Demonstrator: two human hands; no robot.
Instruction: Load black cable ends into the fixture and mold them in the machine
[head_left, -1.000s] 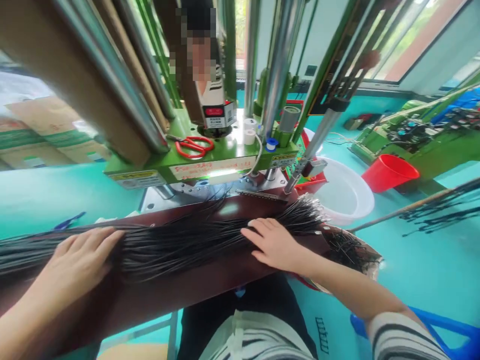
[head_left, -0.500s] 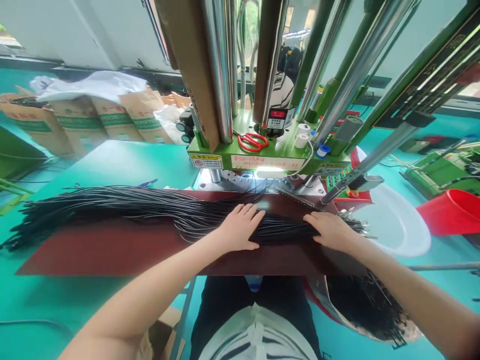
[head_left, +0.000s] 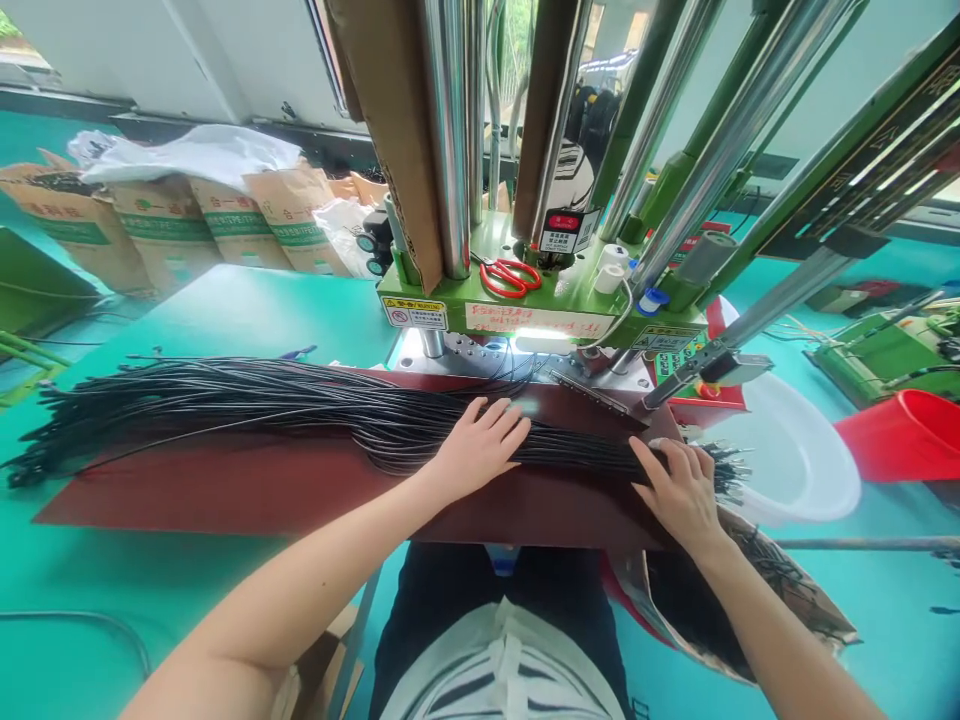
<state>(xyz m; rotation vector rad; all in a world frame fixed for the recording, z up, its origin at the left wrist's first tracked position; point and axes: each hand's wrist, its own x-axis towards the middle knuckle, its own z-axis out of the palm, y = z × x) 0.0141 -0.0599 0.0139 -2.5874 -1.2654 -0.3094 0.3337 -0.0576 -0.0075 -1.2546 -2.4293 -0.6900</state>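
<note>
A thick bundle of black cables (head_left: 247, 395) lies lengthwise across a reddish-brown board (head_left: 225, 500). My left hand (head_left: 484, 445) rests flat on the middle of the bundle, palm down, with its fingers apart. Over the bundle's right end is my right hand (head_left: 681, 490); its fingers are spread and slightly bent, touching the cables. Just beyond that hand, pale tips show on the cable ends (head_left: 729, 470). A few thin strands (head_left: 517, 365) stick up behind the bundle toward the machine's metal base.
A green machine (head_left: 450, 285) with steel columns stands directly behind the board. Red-handled scissors (head_left: 511, 278) lie on it. At right are a white round tub (head_left: 832, 470) and a red bucket (head_left: 900, 440). Below my right arm sits a sack (head_left: 825, 610) holding dark pieces.
My right hand has shifted slightly right and lifted its wrist, with its fingers more bent. The left hand stays on the bundle. One cable now lies apart along the bundle's left front side.
</note>
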